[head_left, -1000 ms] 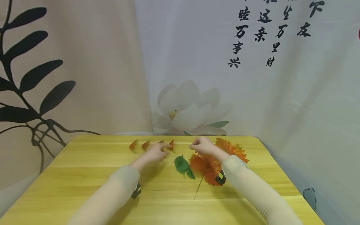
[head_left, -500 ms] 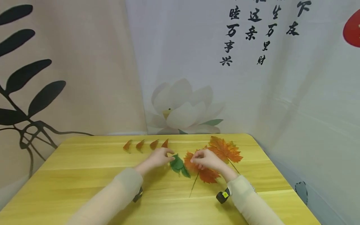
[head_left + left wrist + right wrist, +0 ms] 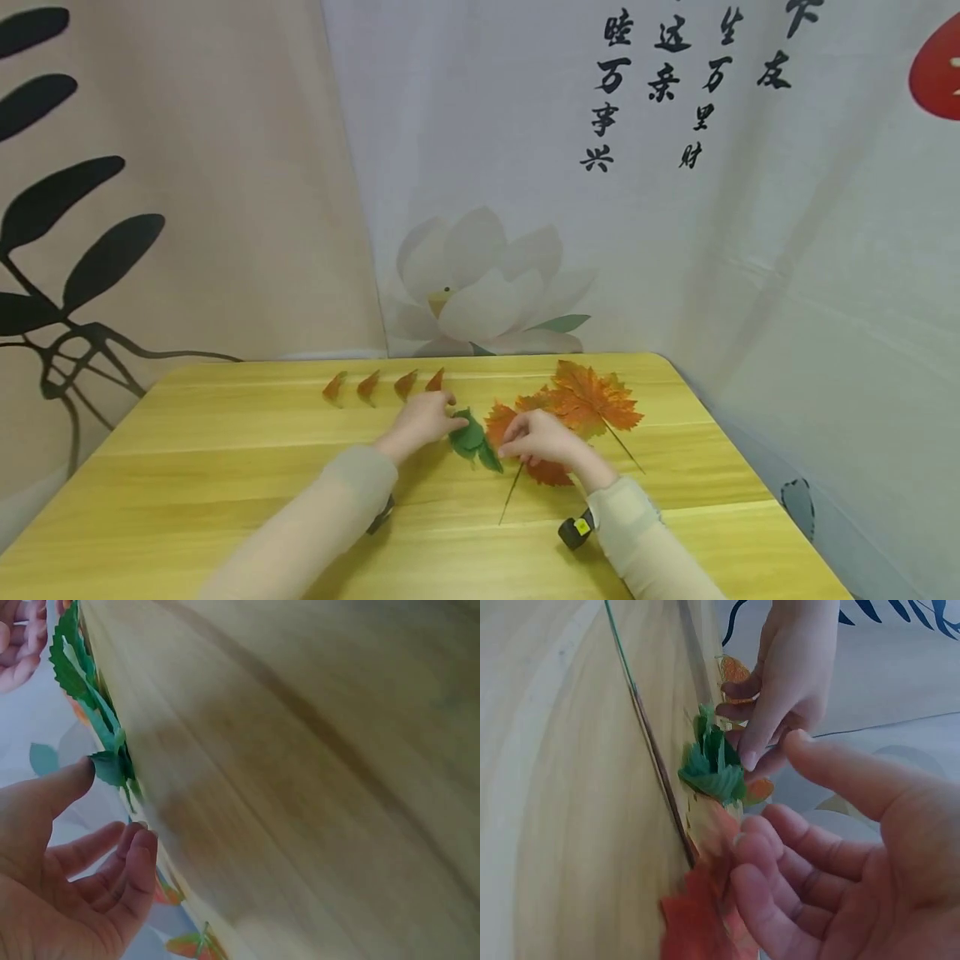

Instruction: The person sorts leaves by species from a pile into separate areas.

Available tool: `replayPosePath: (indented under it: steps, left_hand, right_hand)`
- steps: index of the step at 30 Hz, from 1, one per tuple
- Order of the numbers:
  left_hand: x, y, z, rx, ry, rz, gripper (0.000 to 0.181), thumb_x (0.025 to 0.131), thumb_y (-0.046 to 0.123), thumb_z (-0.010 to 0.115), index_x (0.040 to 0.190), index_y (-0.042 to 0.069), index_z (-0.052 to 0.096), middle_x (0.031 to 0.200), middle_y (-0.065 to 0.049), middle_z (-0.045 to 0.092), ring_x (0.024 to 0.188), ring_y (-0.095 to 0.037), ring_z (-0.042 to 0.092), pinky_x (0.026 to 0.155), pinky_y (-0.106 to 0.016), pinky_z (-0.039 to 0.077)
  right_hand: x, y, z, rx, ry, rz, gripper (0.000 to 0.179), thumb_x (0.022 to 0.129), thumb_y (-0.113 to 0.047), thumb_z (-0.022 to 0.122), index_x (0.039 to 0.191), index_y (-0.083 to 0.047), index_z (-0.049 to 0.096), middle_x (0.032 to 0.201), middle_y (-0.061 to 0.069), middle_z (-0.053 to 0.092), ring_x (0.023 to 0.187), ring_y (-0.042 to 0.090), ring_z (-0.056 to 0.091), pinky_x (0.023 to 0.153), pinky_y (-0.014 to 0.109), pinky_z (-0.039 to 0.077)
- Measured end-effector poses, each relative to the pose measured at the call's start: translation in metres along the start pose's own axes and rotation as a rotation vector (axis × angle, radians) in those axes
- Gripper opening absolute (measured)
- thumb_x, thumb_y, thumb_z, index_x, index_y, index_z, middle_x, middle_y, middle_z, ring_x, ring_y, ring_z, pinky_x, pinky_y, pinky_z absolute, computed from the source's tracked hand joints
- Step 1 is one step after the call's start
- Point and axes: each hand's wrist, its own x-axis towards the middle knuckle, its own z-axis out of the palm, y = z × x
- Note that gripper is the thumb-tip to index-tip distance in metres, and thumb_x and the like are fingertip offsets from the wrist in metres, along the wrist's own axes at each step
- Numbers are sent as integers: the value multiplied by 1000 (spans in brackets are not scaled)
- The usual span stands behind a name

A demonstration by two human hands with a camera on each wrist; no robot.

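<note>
A small bunch of green leaves [image 3: 468, 437] lies mid-table between the two hands. At its left side is my left hand [image 3: 422, 422]; in the left wrist view the thumb [image 3: 75, 780] meets or overlaps a leaf edge, while the other fingers stay apart from it. My right hand [image 3: 543, 437] hovers over the front orange maple leaf [image 3: 549, 475], just right of the green bunch. Its thumb and loosely bent fingers [image 3: 810, 832] have a gap between them and hold nothing. The hand hides part of the orange leaf, whose thin stem [image 3: 511, 496] points toward me.
A second orange maple leaf [image 3: 592, 398] with a stem lies behind to the right. Several small orange-brown leaf pieces [image 3: 368, 387] form a row along the back. The wooden table [image 3: 225, 467] ends at a printed curtain [image 3: 480, 167].
Both hands have come back from the table's rear toward the green leaves. The left has left the row of small pieces; the right has lowered toward the bunch. The head view has shifted right.
</note>
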Motion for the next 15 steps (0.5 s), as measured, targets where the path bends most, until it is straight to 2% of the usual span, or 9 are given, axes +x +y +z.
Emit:
replayPosePath:
  steps: [6, 15]
  left_hand:
    - [3, 3, 4, 41, -19, -4, 50, 80, 36, 79, 114, 2, 65, 107, -12, 69, 97, -31, 65, 85, -45, 52]
    - [6, 8, 8, 48, -19, 5, 50, 78, 31, 82, 116, 3, 66, 106, -12, 69, 99, -32, 63, 88, -48, 49]
  right_hand:
    - [7, -1, 10, -51, -4, 9, 22, 81, -24, 79, 89, -9, 66, 75, 3, 64, 62, 22, 62, 55, 34, 54]
    - [12, 3, 20, -118, 22, 12, 24, 75, -21, 84, 82, -10, 64, 71, 0, 60, 53, 17, 56, 48, 30, 48]
